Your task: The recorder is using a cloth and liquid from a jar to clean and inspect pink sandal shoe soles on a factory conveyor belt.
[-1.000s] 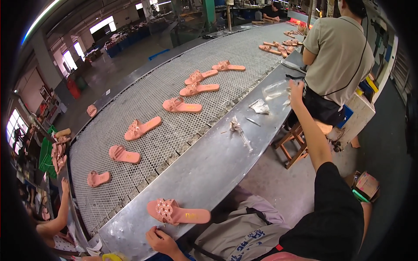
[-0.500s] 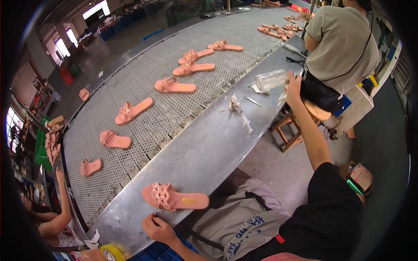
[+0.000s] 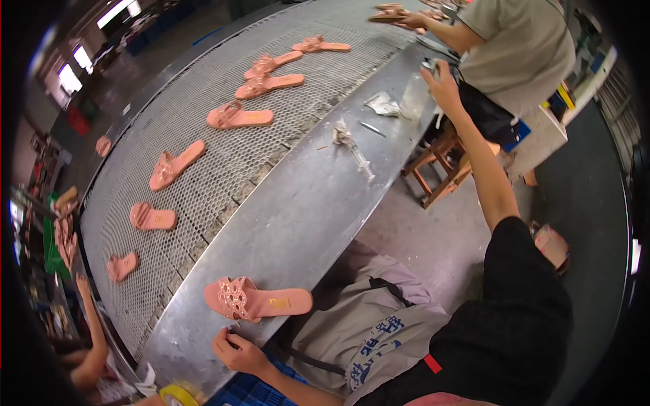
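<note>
Pink sandal (image 3: 260, 300) beside left hand (image 3: 240, 352) bears gold print (image 3: 279, 302), seemingly lettering.

Seven slippers (image 3: 239, 117) lie in a loose line on the mesh (image 3: 227, 172), with one at its far left edge. The bench (image 3: 284, 210) carries one slipper near, then one syringe (image 3: 361, 161), one slim tool (image 3: 372, 128), one crumpled wrap (image 3: 381, 104) and one jar (image 3: 412, 100). One stool (image 3: 452, 181) stands right. The far-right slippers are too blurred to count.

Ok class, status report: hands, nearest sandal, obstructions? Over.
Left hand beside pink sandal; right hand near clear jar; syringe on metal bench between sandal and jar.
</note>
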Tool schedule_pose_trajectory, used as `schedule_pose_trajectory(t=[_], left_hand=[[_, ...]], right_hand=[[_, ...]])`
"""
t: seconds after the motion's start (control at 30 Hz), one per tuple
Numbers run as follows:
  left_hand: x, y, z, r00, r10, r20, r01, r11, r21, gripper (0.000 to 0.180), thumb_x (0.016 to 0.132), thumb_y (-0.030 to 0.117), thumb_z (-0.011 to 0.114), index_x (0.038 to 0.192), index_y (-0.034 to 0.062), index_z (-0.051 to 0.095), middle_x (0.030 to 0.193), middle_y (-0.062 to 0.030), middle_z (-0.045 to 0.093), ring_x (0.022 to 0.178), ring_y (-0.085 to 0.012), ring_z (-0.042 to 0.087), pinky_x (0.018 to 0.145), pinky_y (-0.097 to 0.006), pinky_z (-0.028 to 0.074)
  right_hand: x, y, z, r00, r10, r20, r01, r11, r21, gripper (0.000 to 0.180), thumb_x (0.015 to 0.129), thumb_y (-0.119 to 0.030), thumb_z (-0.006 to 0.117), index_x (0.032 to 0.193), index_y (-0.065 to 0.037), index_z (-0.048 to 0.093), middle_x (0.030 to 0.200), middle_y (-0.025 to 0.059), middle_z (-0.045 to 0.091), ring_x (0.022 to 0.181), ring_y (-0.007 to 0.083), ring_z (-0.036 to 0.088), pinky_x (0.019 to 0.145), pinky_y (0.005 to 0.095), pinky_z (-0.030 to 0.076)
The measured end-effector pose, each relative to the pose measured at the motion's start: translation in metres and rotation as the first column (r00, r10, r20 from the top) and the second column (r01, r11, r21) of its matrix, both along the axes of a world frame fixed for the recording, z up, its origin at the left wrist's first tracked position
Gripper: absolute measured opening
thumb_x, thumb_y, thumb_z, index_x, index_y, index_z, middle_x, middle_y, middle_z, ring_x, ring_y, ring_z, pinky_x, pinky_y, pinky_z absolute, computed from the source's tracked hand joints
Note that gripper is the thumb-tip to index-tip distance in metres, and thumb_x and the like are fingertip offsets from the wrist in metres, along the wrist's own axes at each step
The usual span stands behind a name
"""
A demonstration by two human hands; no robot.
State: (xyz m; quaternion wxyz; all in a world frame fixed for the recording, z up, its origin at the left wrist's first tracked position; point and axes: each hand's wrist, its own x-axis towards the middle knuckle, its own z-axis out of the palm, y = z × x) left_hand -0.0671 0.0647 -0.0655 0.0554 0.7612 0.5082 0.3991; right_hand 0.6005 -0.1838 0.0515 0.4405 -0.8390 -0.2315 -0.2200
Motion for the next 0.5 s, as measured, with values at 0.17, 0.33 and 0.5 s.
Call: schedule_pose_trajectory(t=[0.17,0.33,0.5], left_hand=[[-0.005,0.003,-0.008,0.998,0.024,0.061,-0.018,0.995,-0.1,0.013,0.094,0.002,0.057,0.099,-0.0037,0.068,0.096,-0.0148,0.067,0.087,-0.0304,0.065,0.08,-0.039,0.053],[-0.023,0.014,0.003,0.809,0.123,0.575,0.139,0.91,-0.39,0.017,0.102,0.007,0.055,0.108,-0.0014,0.068,0.097,-0.0059,0.066,0.085,-0.0149,0.062,0.079,-0.029,0.053],[-0.008,-0.001,0.021,0.801,-0.058,0.596,0.204,0.962,-0.181,0.017,0.098,-0.002,0.053,0.107,-0.0018,0.067,0.098,-0.0098,0.067,0.088,-0.0161,0.064,0.086,-0.03,0.052]], right_hand=[[0.017,-0.006,-0.005,0.982,0.183,-0.041,-0.185,0.982,-0.04,0.052,0.096,-0.042,0.07,0.126,-0.005,0.051,0.1,0.0174,0.063,0.086,0.0228,0.065,0.069,0.0354,0.054],[0.025,-0.037,-0.004,0.934,-0.015,0.357,0.099,0.971,-0.217,0.03,0.107,-0.028,0.053,0.12,-0.002,0.062,0.112,0.0182,0.061,0.105,0.036,0.058,0.094,0.042,0.047],[-0.177,0.029,-0.01,0.96,0.277,-0.048,-0.27,0.955,0.119,0.027,0.107,-0.02,0.054,0.116,0.0,0.069,0.104,0.0024,0.069,0.085,0.0094,0.057,0.078,0.0245,0.045]])
